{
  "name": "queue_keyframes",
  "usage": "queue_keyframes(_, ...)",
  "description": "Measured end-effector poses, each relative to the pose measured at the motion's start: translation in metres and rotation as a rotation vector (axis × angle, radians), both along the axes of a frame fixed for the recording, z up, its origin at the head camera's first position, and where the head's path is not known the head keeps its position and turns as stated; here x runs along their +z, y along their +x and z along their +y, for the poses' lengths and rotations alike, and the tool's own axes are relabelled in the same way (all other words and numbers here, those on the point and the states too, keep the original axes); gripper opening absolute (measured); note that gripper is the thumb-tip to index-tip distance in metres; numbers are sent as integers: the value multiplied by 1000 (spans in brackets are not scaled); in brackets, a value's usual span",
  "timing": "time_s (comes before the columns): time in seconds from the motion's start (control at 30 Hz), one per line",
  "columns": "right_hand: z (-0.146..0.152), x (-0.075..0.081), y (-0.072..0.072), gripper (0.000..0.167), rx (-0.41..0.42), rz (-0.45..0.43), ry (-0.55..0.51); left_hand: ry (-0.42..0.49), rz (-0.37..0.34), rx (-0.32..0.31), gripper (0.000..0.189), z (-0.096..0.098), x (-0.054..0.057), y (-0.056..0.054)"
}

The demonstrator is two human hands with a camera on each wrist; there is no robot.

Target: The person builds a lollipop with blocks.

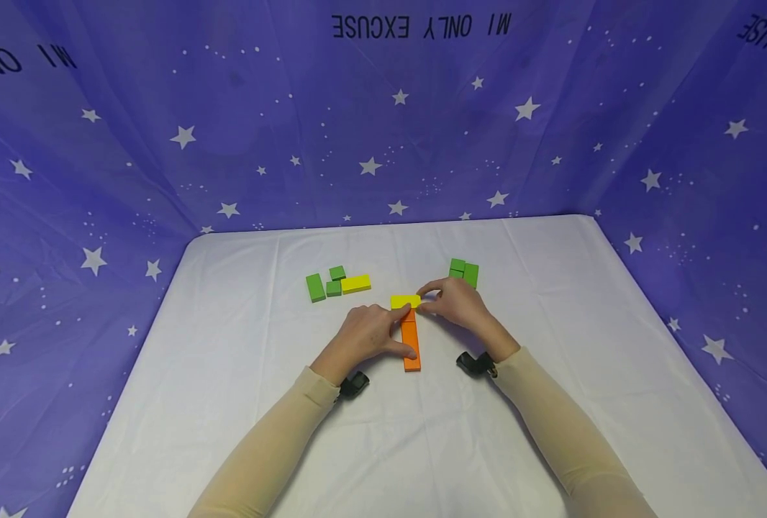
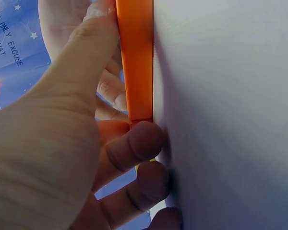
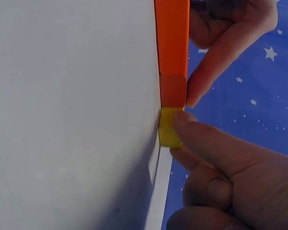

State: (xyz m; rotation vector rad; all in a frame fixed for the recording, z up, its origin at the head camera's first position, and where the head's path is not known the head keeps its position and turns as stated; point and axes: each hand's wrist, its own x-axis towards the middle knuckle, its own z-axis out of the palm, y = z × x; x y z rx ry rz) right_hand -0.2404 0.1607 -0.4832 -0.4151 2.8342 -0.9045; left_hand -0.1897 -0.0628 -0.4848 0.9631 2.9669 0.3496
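In the head view, a long orange strip of blocks [image 1: 410, 337] points toward the person, with a yellow block [image 1: 399, 302] lying crosswise at its far end. My right hand [image 1: 457, 302] pinches the yellow block's right end between thumb and index finger, also seen in the right wrist view on the yellow block [image 3: 169, 136]. My left hand [image 1: 370, 332] lies over the strip from the left. Its thumb touches the near part of the orange block [image 2: 138, 62], while the straight index finger reaches the junction with the yellow block. The other left fingers are bent beside the strip.
Behind my left hand lie green blocks [image 1: 315, 288] and another yellow block [image 1: 356, 284]. Several green blocks [image 1: 470, 275] sit just beyond my right hand, which partly covers them. The white-covered table [image 1: 260, 432] meets a purple starry curtain [image 1: 383, 129] at the back and sides.
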Motion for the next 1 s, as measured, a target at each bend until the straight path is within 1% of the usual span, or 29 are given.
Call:
queue_keyframes(0.17,6,8,-2,41,-33,-45,-11,-6,-2,5,99,0,-1,-1)
queue_keyframes(0.27,16,14,-6,43,-63,-38,-34,-9,-8,10,98,1,-1,-1)
queue_keyframes(0.33,24,18,-8,44,-86,-31,-70,-8,-16,13,98,2,-1,-1)
queue_keyframes(0.5,45,23,-14,44,-159,-21,-132,-9,-34,16,102,2,-2,-1)
queue_keyframes(0.63,57,23,-19,47,-192,-28,-118,-13,-40,21,103,1,-1,-1)
queue_keyframes(0.8,63,21,-22,51,-208,-53,-70,-22,-46,25,103,1,-1,-1)
queue_keyframes(1.0,68,17,-25,47,-224,-59,-14,-16,-38,20,101,0,0,0)
